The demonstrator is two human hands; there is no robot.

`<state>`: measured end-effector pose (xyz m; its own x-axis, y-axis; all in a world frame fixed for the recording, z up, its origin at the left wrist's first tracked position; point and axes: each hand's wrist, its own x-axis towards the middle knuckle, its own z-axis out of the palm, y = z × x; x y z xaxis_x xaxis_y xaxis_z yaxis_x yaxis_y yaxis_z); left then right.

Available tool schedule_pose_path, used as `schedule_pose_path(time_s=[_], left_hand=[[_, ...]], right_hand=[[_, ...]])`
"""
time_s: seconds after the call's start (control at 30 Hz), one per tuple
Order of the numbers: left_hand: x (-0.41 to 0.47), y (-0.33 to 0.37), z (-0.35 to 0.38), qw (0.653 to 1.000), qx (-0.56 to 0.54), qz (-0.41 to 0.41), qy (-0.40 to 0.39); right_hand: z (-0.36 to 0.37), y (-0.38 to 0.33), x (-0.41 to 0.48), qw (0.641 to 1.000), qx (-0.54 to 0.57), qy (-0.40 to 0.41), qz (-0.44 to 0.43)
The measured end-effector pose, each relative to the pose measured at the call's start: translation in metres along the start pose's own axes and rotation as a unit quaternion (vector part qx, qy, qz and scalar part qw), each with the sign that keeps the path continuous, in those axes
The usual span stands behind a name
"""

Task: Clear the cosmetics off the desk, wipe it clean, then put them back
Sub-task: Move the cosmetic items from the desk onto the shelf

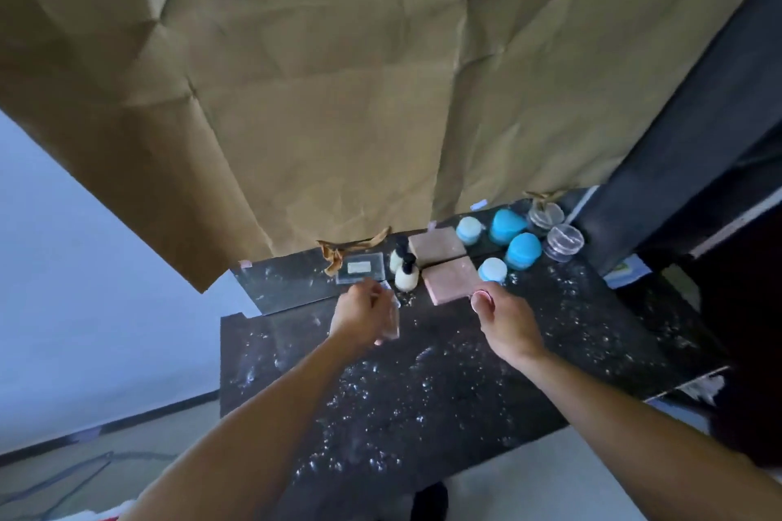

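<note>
Two square pink boxes on speckled desk

Lighting was dim and bluish, with specular glints across the dark desk. Wide-angle distortion bent the edges; the left hand was motion-blurred.

Both bare forearms stretched forward, left hand curled in a loose grip, right hand half-closed, knuckles up, hands apart
</note>
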<state>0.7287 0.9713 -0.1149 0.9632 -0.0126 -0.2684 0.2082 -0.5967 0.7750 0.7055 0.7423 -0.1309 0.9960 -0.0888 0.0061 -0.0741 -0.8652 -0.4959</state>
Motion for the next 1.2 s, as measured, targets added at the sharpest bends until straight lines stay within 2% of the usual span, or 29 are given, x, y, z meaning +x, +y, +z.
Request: schedule_pose_path(time_s=[0.3, 0.47, 0.57, 0.73, 0.9, 1.03, 1.2], left_hand=[[-0.02, 0.156, 0.092, 0.99, 0.009, 0.117, -0.075], [-0.035, 0.241, 0.167, 0.978, -0.02, 0.187, -0.091], [-0.039, 0.291, 0.216, 0.974, -0.05, 0.188, -0.112], [-0.042, 0.365, 0.286, 0.97, -0.088, 0.197, -0.115], [-0.034, 0.427, 0.321, 0.969, -0.11, 0.187, -0.121], [0.008, 0.465, 0.337, 0.972, -0.115, 0.182, -0.089], [0.066, 0.496, 0.352, 0.979, -0.096, 0.174, -0.037]], right_hand=[[-0.131, 0.109, -0.051, 0.985, 0.002, 0.143, 0.097], [-0.203, 0.191, -0.067, 0.979, -0.005, 0.178, 0.1], [-0.249, 0.243, -0.066, 0.975, -0.003, 0.198, 0.099], [-0.317, 0.313, -0.059, 0.971, 0.025, 0.209, 0.113], [-0.368, 0.352, -0.034, 0.972, 0.061, 0.181, 0.138], [-0.391, 0.369, 0.002, 0.965, 0.096, 0.194, 0.146], [-0.406, 0.383, 0.053, 0.965, 0.147, 0.143, 0.162]])
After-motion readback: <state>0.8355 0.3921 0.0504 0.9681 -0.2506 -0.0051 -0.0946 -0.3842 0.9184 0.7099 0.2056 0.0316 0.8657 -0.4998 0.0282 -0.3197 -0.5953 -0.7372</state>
